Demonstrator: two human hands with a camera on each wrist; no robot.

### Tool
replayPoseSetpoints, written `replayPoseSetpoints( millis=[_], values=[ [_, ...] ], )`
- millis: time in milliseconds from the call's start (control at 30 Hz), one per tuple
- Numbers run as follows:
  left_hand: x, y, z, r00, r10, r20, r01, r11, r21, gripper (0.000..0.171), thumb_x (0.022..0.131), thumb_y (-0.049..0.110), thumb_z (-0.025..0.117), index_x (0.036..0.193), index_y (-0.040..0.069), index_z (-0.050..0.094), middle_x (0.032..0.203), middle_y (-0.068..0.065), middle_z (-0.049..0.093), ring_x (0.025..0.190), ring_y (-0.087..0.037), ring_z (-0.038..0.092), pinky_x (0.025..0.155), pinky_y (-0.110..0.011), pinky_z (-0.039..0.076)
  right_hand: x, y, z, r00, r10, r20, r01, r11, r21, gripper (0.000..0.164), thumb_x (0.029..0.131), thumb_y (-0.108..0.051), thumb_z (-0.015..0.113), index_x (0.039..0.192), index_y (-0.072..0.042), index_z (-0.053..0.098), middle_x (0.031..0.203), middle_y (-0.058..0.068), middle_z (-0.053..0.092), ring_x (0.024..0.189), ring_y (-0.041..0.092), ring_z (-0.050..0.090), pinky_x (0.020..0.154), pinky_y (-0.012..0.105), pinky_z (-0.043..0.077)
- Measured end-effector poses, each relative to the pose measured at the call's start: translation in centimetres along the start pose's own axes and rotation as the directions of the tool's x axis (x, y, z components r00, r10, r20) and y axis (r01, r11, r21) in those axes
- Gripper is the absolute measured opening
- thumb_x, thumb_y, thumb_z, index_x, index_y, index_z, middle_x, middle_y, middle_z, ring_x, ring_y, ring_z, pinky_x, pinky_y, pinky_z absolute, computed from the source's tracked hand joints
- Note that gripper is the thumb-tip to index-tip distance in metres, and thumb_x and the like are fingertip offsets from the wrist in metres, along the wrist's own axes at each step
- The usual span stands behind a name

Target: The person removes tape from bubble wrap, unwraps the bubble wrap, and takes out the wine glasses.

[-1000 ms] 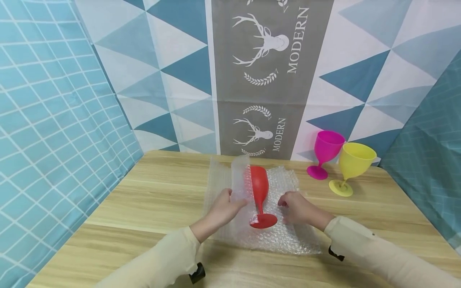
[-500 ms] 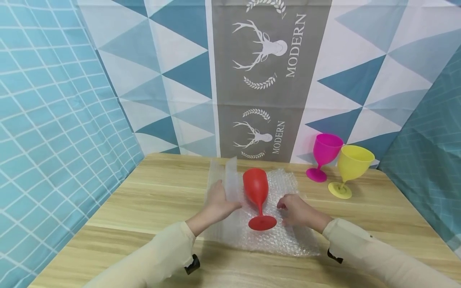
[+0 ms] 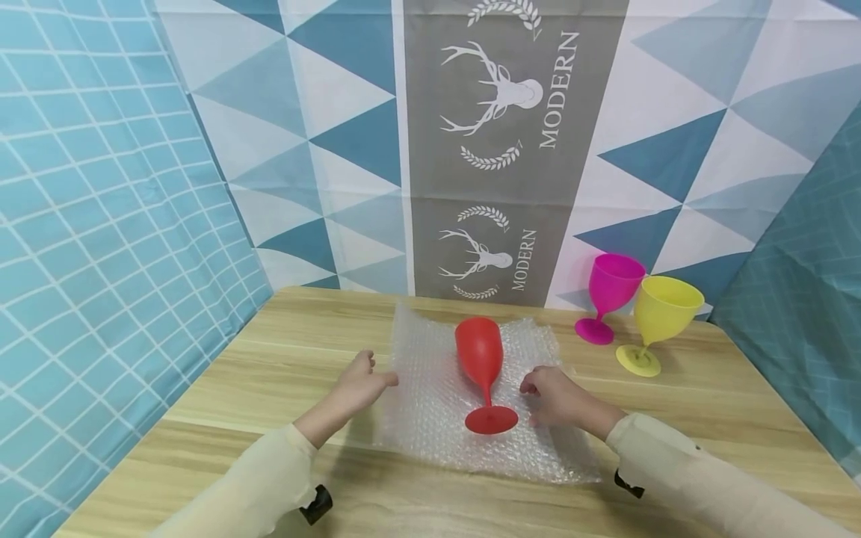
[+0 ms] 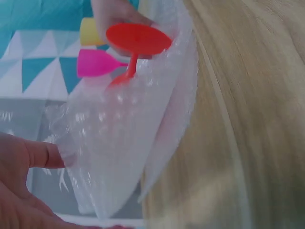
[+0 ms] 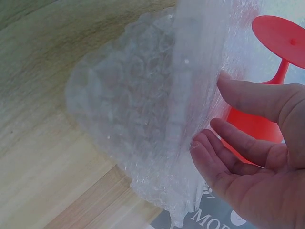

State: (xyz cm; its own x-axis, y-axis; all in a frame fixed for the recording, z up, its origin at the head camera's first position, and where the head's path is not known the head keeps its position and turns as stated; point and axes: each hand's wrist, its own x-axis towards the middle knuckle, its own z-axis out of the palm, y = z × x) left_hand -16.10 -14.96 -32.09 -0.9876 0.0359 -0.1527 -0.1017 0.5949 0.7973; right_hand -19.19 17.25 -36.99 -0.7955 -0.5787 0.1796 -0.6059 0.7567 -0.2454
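Observation:
A red plastic goblet [image 3: 480, 351] lies on a sheet of bubble wrap [image 3: 430, 403], its foot toward the person. Just off the sheet's left edge is my left hand [image 3: 356, 385], thumb spread from the fingers; in the left wrist view the thumb [image 4: 47, 155] meets the wrap's edge. My right hand [image 3: 558, 396] is at the sheet's right side. There the right wrist view shows bent fingers [image 5: 224, 152] against a raised fold of wrap, with a gap between them and the thumb. The goblet's bowl is partly hidden behind this hand in that view.
A magenta goblet [image 3: 608, 288] and a yellow goblet [image 3: 662, 314] stand upright at the table's back right. The wooden table [image 3: 289, 351] ends at a patterned cloth backdrop [image 3: 350, 179], with a blue checked cloth [image 3: 114, 246] on the left.
My left hand has moved left, and the wrap's flap that partly covered the red goblet now lies opened out leftward. My right hand has stayed about where it was.

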Motion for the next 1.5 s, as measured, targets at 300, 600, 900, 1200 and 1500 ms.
replayPoseSetpoints(
  millis=[300, 600, 900, 1200, 1500],
  values=[
    [1.0, -3.5, -1.0, 0.987, 0.0, 0.161, 0.043, 0.964, -0.261, 0.052, 0.095, 0.016, 0.051, 0.13, -0.02, 0.04, 0.136, -0.036, 0.045, 0.125, -0.046, 0.049, 0.108, -0.052, 0.043, 0.0, -0.1, 0.1, 1.0, 0.021, 0.01, -0.021, 0.999, 0.03, 0.037, 0.056, -0.008, 0.086, 0.087, 0.001, 0.068, 0.078, 0.007, 0.064, 0.071, 0.015, 0.058, 0.064, 0.022, 0.05],
    [2.2, -6.3, -0.5, 0.967, 0.029, 0.252, 0.079, 0.91, -0.408, 0.042, 0.094, 0.013, 0.052, 0.122, -0.018, 0.048, 0.102, -0.008, 0.063, 0.087, -0.011, 0.062, 0.089, -0.03, 0.056, 0.0, -0.2, -0.1, 0.999, 0.024, 0.02, -0.025, 0.999, 0.048, 0.037, 0.057, -0.006, 0.086, 0.089, 0.002, 0.068, 0.08, 0.008, 0.066, 0.074, 0.015, 0.059, 0.066, 0.024, 0.052],
    [2.8, -7.6, 0.0, 0.922, 0.063, 0.381, 0.143, 0.861, -0.488, 0.043, 0.097, 0.011, 0.046, 0.127, -0.019, 0.042, 0.102, -0.003, 0.064, 0.089, -0.008, 0.062, 0.086, -0.025, 0.056, -0.1, 0.1, 0.0, 1.0, 0.008, 0.004, -0.008, 0.999, 0.042, 0.038, 0.057, -0.008, 0.086, 0.089, 0.001, 0.068, 0.08, 0.007, 0.065, 0.074, 0.016, 0.059, 0.067, 0.023, 0.052],
    [3.3, -7.9, 0.4, 0.922, 0.053, 0.384, 0.18, 0.818, -0.546, 0.032, 0.098, 0.008, 0.042, 0.118, -0.016, 0.048, 0.086, 0.003, 0.063, 0.079, -0.006, 0.061, 0.075, -0.019, 0.055, 0.0, 0.0, -0.4, 0.999, 0.031, 0.021, -0.032, 0.998, 0.055, 0.037, 0.06, -0.01, 0.086, 0.091, 0.001, 0.069, 0.082, 0.008, 0.066, 0.075, 0.015, 0.06, 0.068, 0.024, 0.052],
    [3.2, -7.8, 0.4, 0.92, 0.052, 0.389, 0.192, 0.805, -0.561, 0.036, 0.098, 0.006, 0.04, 0.123, -0.02, 0.041, 0.089, 0.0, 0.063, 0.08, -0.006, 0.062, 0.075, -0.017, 0.056, -0.1, -0.1, -0.7, 0.998, 0.056, 0.029, -0.058, 0.995, 0.081, 0.036, 0.062, -0.009, 0.084, 0.092, 0.002, 0.069, 0.083, 0.008, 0.066, 0.077, 0.017, 0.061, 0.069, 0.025, 0.053]
  ],
)
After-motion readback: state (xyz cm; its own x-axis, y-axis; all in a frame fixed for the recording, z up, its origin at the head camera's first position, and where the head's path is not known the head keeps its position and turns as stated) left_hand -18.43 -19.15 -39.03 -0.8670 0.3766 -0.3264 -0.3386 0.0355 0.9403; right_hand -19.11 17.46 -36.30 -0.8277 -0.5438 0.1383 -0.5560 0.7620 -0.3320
